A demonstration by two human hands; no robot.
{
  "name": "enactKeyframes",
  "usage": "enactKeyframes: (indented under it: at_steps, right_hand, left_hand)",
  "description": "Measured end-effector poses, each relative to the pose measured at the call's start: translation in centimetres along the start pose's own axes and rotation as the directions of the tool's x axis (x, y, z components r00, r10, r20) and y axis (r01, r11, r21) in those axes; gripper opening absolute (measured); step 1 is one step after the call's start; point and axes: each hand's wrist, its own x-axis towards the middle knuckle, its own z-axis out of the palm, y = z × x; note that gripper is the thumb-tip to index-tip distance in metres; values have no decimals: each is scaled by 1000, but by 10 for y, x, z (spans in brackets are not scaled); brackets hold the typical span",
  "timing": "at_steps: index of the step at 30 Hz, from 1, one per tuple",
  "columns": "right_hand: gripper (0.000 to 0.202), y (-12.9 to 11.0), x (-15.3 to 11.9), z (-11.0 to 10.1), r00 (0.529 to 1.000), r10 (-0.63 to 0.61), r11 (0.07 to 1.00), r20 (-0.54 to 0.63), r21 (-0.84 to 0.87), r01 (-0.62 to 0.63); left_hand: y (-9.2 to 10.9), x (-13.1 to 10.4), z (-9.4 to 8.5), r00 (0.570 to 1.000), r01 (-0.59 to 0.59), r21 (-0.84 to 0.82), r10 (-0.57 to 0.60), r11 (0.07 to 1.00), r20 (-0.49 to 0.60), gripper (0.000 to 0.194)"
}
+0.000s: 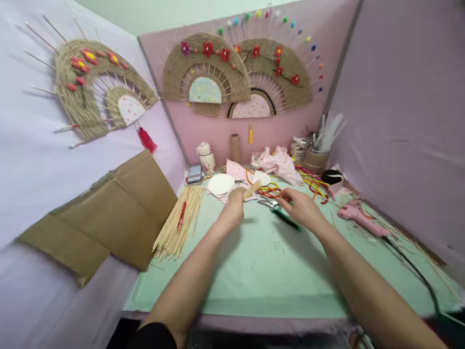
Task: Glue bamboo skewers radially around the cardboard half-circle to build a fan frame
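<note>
Above the table, my left hand [233, 211] is closed around a small bundle of short wooden sticks [252, 189], whose ends point away to the right. My right hand [300, 206] is to the right of it, thumb and fingers drawn together. Whatever they pinch, if anything, is too small to make out. Pruning shears [286, 219] with green and black handles lie on the table just under and left of my right hand. Orange fuzzy craft stems [268, 191] lie behind the shears, close to my right fingertips.
Long thin sticks [178, 223] lie in a pile at left beside leaning cardboard [109, 213]. A white disc [221, 183], pink fabric [281, 165] and a bottle [206, 157] stand or lie at the back. A pink glue gun [363, 220] with its cord rests at right.
</note>
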Motion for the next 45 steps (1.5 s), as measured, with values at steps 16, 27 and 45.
enactKeyframes:
  at_steps: [16, 27, 45]
  right_hand:
    - [23, -45, 37, 44, 664, -460, 586, 589, 764, -271]
    - [21, -46, 46, 33, 607, -576, 481, 547, 827, -290]
    - [35, -47, 44, 47, 666, -436, 406, 605, 793, -455]
  left_hand:
    - [-30, -21, 24, 935, 126, -199, -49, 972, 352, 41]
    - [-32, -24, 18, 862, 287, -80, -221, 955, 457, 31]
    - [-31, -16, 24, 892, 234, -96, -175, 967, 417, 53]
